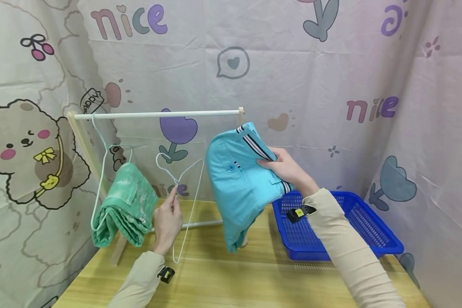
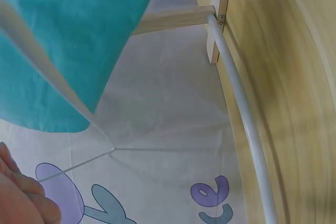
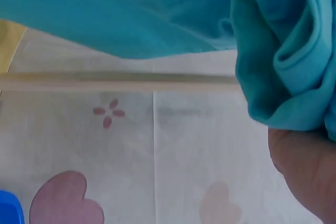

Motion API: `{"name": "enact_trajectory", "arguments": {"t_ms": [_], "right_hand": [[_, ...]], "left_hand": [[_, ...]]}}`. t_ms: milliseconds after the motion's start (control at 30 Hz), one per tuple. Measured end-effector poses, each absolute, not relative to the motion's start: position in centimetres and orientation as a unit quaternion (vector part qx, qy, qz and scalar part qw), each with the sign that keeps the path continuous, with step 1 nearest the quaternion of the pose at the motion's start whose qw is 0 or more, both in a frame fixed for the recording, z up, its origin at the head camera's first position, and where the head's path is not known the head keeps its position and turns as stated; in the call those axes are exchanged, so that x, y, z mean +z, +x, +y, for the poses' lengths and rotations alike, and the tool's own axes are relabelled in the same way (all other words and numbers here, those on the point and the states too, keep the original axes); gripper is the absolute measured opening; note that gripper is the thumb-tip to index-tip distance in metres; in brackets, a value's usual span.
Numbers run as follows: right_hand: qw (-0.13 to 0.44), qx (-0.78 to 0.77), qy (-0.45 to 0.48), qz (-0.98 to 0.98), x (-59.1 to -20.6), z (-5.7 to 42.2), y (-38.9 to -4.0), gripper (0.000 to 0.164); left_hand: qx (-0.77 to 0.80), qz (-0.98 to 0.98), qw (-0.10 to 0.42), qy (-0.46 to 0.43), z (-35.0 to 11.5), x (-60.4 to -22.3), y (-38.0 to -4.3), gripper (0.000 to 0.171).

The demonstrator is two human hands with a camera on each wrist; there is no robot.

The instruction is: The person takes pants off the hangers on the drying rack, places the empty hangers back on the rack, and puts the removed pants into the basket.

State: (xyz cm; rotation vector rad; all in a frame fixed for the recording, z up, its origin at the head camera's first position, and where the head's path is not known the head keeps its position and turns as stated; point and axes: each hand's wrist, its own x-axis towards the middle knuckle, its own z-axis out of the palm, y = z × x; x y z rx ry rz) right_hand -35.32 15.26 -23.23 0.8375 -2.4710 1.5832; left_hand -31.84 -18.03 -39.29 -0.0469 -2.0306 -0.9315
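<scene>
My left hand (image 1: 168, 221) pinches a white wire hanger (image 1: 195, 196) just below its hook, holding it upright over the table. To its right, my right hand (image 1: 286, 166) grips a pair of folded light-blue trousers (image 1: 236, 184) by the striped waistband, thumb on the near side. The trousers hang tilted, with the button and a striped cuff trim facing me. In the right wrist view, bunched blue fabric (image 3: 286, 51) covers most of the fingers. The left wrist view has the hanger's wire (image 2: 58, 82) crossing in front of the blue cloth (image 2: 68, 40).
A rack with a white rail (image 1: 158, 114) stands at the left. From it hangs another hanger (image 1: 104, 167) carrying folded green trousers (image 1: 128, 201). A blue plastic basket (image 1: 385, 244) sits at the right on the wooden table (image 1: 231, 278). A printed curtain (image 1: 292, 85) surrounds the back and sides.
</scene>
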Motion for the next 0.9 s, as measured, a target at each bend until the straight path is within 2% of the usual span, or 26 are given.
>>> {"name": "enact_trajectory", "arguments": {"t_ms": [433,900], "right_hand": [[-0.011,0.516,0.239,-0.822,-21.0,19.9,-35.6,0.051],[-0.018,0.491,0.186,-0.851,-19.5,24.3,-34.7,0.059]], "left_hand": [[-0.374,-0.816,0.44,-0.022,-18.1,-39.4,-31.8,0.038],[-0.389,-0.816,0.426,-0.034,-18.1,-39.6,-31.6,0.039]]}}
